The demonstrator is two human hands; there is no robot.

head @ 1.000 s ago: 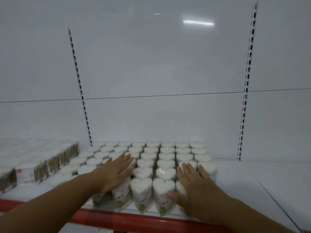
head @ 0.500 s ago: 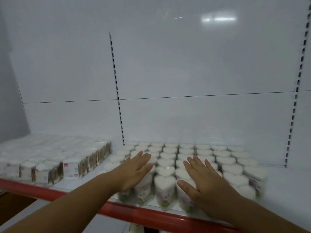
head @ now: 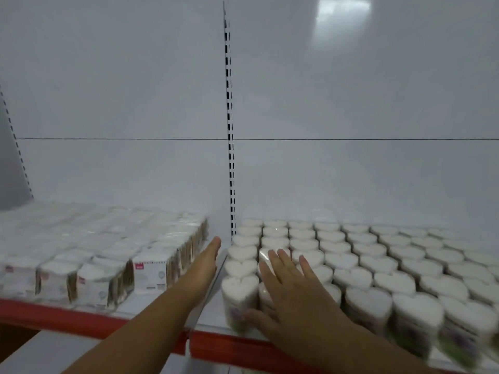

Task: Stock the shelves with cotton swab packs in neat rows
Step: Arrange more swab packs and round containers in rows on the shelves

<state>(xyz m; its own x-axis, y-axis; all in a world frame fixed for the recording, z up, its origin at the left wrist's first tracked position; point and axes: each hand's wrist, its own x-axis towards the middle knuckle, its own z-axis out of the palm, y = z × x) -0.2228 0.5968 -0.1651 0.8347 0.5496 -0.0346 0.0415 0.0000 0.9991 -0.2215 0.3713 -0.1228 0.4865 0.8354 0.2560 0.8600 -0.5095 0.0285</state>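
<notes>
Heart packs (head: 361, 255) of swabs, white tops up, stand in tight rows on the right part of the shelf (head: 213, 323), from the front edge back to the rear panel (head: 351, 171). Rows look straight and the tops sit level w/ each other. Front ones carry printed labels, too blurred to read.

Right grip (head: 294, 290) lies palm-down across the tops in the 2nd column from the left, near the front. Fingers (head: 280, 261) are straight & a bit spread, nothing clasped. Thumb (head: 256, 318) reaches down by the side of the front corner pack (head: 239, 288) & looks to touch it.

Left grip (head: 205, 263) is flat & edge-on, fingers straight together, holding nothing. It sits in the gap btwn the heart packs & a block of box packs (head: 151, 271) on the left part of the shelf, fingertips pointing to the rear. Can't tell if it touches either side.

Box packs are rectangular, clear-wrapped, w/ small red tags in front, also in rows. Slotted upright (head: 229, 147) runs up the rear panel just behind the gap. Red lip (head: 232, 348) runs along the shelf front.
</notes>
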